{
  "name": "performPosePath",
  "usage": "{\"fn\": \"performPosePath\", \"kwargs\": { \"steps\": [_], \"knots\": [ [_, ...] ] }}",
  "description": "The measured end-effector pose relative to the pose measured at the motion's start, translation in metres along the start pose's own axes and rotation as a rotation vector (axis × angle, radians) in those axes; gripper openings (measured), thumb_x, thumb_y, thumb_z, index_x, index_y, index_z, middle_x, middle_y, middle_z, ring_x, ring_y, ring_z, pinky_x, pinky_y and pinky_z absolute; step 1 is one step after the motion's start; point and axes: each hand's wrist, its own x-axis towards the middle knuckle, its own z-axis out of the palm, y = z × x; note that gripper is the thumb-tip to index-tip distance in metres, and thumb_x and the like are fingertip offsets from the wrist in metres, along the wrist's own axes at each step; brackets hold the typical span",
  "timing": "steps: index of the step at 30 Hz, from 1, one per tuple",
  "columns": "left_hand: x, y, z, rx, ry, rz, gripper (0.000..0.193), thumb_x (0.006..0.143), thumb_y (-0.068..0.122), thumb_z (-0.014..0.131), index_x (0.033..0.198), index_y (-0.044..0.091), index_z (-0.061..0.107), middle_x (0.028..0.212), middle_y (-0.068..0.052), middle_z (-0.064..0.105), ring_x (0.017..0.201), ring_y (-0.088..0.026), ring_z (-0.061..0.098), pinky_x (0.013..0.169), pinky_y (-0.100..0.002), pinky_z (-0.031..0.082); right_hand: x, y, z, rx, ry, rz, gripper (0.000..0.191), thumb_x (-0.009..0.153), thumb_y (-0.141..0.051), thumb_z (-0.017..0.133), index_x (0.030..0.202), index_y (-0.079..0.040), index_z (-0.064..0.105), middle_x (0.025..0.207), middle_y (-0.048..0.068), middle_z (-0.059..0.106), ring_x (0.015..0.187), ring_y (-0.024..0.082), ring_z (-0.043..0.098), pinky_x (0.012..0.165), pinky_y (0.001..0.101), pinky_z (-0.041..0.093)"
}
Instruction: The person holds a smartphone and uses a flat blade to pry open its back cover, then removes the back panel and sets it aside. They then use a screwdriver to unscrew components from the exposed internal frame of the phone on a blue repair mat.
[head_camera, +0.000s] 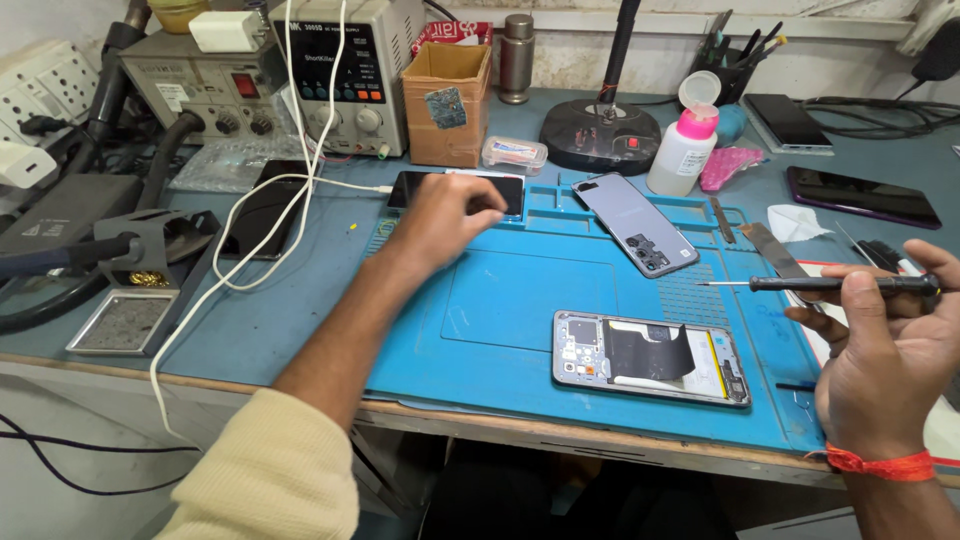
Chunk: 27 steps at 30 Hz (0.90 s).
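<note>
My left hand (445, 213) reaches across the blue repair mat (500, 300) and rests on a black phone (505, 192) lying at the mat's far edge, plugged into a white cable (300, 190). Its fingers curl over the phone's edge. My right hand (890, 340) holds a thin black screwdriver (830, 284) horizontally, tip pointing left, at the right of the mat. An opened phone (650, 358) with its back removed lies face down near the front edge, showing boards and a black film. A grey back cover (635, 222) lies behind it.
A power supply (340, 70), cardboard box (447, 100), metal flask (517, 55) and lamp base (600, 135) line the back. A pink-capped bottle (685, 150), two dark phones (862, 195) and tweezers (775, 250) sit right. A soldering stand (130, 290) is left.
</note>
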Motion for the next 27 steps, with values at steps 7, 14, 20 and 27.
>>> {"fn": "performPosePath", "kwargs": {
  "steps": [7,14,20,27],
  "knots": [
    [0.027,0.017,0.046,0.212,-0.048,0.100,0.009,0.079,0.013,0.079,0.087,0.009,0.081,0.088,-0.014,0.076,0.086,-0.032,0.072,0.083,-0.043,0.054,0.001,-0.003,0.000,-0.043,0.003,-0.001,0.040,0.120,-0.003,0.052,0.153,-0.005,0.030,0.116,0.014,0.068,0.102,0.024,0.072,0.081,0.0396,0.063],
    [0.042,0.026,0.065,0.153,-0.127,-0.010,0.015,0.074,0.009,0.076,0.088,0.009,0.081,0.085,-0.013,0.077,0.083,-0.029,0.075,0.081,-0.040,0.058,0.000,-0.006,0.001,-0.053,-0.003,-0.003,0.039,0.120,-0.004,0.052,0.153,-0.006,0.030,0.116,0.014,0.067,0.101,0.023,0.071,0.080,0.0392,0.063],
    [0.049,0.026,0.067,0.058,-0.176,-0.075,0.017,0.076,0.004,0.075,0.091,0.008,0.080,0.088,-0.014,0.077,0.085,-0.027,0.077,0.081,-0.038,0.059,-0.001,-0.008,0.004,-0.058,0.008,-0.003,0.039,0.119,-0.004,0.052,0.152,-0.006,0.030,0.116,0.013,0.067,0.102,0.022,0.071,0.081,0.0390,0.062],
    [0.048,0.026,0.068,0.098,-0.157,-0.060,0.016,0.077,0.002,0.076,0.091,0.009,0.081,0.088,-0.015,0.077,0.086,-0.030,0.075,0.081,-0.040,0.059,-0.003,-0.011,0.006,-0.080,0.004,-0.007,0.038,0.120,-0.006,0.054,0.150,-0.007,0.031,0.115,0.011,0.067,0.102,0.020,0.071,0.080,0.0387,0.063]
  ]
}}
